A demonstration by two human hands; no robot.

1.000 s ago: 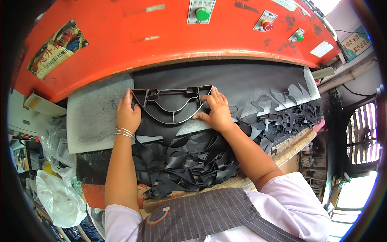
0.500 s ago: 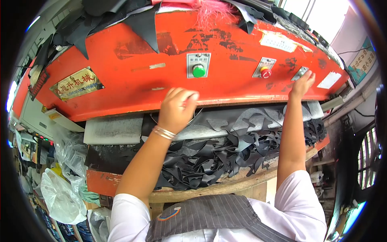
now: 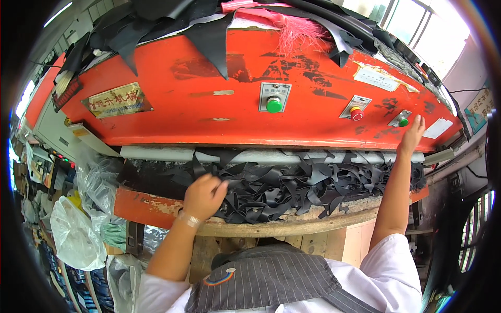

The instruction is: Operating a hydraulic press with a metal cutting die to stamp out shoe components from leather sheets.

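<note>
My left hand [image 3: 205, 196] hovers in front of the black scraps [image 3: 271, 195], below the red press beam [image 3: 203, 125]. Its fingers look bent but are smeared by motion, and I see nothing held. Over at the right, my right hand [image 3: 411, 136] is raised beside a small green button [image 3: 403, 122], just off it. Its fingers stretch upward and appear to hold nothing. A pale slab [image 3: 156, 153] shows as a narrow strip under the beam, with black sheet offcuts hanging over it.
A larger green button [image 3: 274, 105] and a red stop knob [image 3: 356, 113] sit on the beam. Black sheets [image 3: 209, 47] and pink fringe [image 3: 302, 34] drape over its top. Scraps fill the bed behind a wooden front rail [image 3: 271, 227]. Plastic bags [image 3: 78, 235] hang at left.
My left hand has dropped down and left, away from the beam. My right hand has come off the small green button, which now shows. Less of the pale slab is visible under the beam.
</note>
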